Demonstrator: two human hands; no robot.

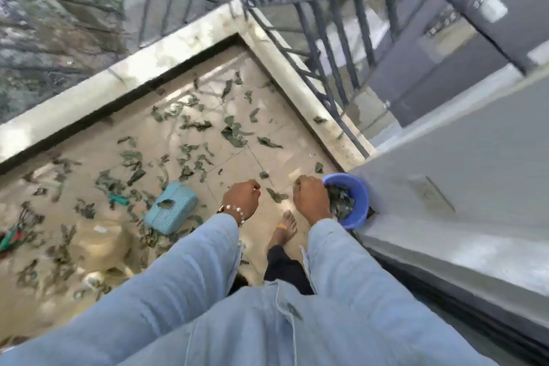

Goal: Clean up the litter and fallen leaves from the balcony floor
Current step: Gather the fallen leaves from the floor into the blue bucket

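A single head-worn wide-angle camera looks steeply down past denim sleeves (184, 282) at the balcony floor (166, 134), railing (323, 47) ahead.

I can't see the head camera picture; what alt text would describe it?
A person in pale denim sleeves stands barefoot on a balcony, right hand at a blue bucket holding leaves, left hand curled beside it. Green leaves and a turquoise box litter the tiled floor.

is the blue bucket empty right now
No, the blue bucket by the wall already holds a pile of green leaves.
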